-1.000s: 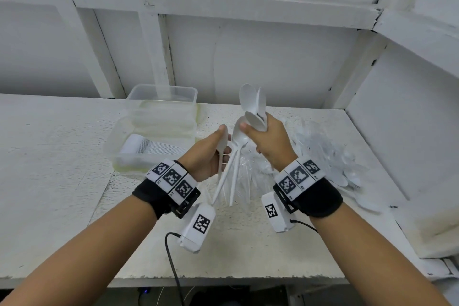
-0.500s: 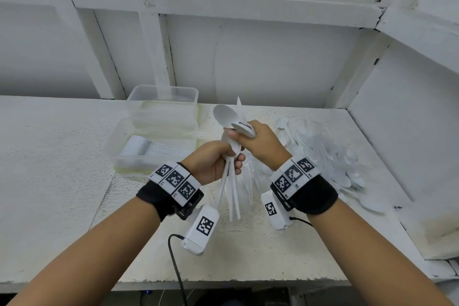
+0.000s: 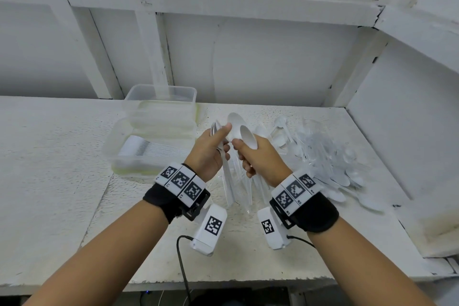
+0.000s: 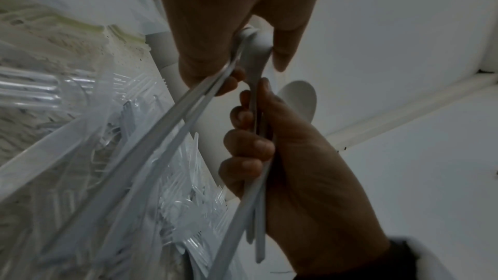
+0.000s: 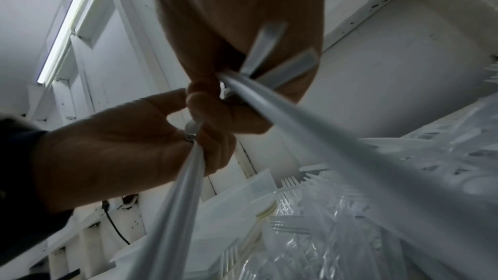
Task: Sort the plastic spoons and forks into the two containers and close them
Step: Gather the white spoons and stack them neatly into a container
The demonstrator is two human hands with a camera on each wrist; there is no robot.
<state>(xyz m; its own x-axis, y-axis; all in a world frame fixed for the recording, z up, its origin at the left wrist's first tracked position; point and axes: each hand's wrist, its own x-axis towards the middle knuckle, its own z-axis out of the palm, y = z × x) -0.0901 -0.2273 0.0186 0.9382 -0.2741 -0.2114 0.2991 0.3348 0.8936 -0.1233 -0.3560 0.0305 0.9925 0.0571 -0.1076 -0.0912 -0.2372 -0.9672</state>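
Both hands, left hand [image 3: 208,154] & right hand [image 3: 260,156], grip white spoons [image 3: 242,131] above table [image 3: 49,181].

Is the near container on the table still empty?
No, the near container already holds a row of white cutlery lying side by side, seen in the head view.

White table [image 3: 49,181], clear containers [image 3: 149,146] at left, loose plastic cutlery pile [image 3: 330,161] at right

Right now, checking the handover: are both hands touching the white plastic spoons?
Touching. Head view: left hand and right hand both grip the white plastic spoons.
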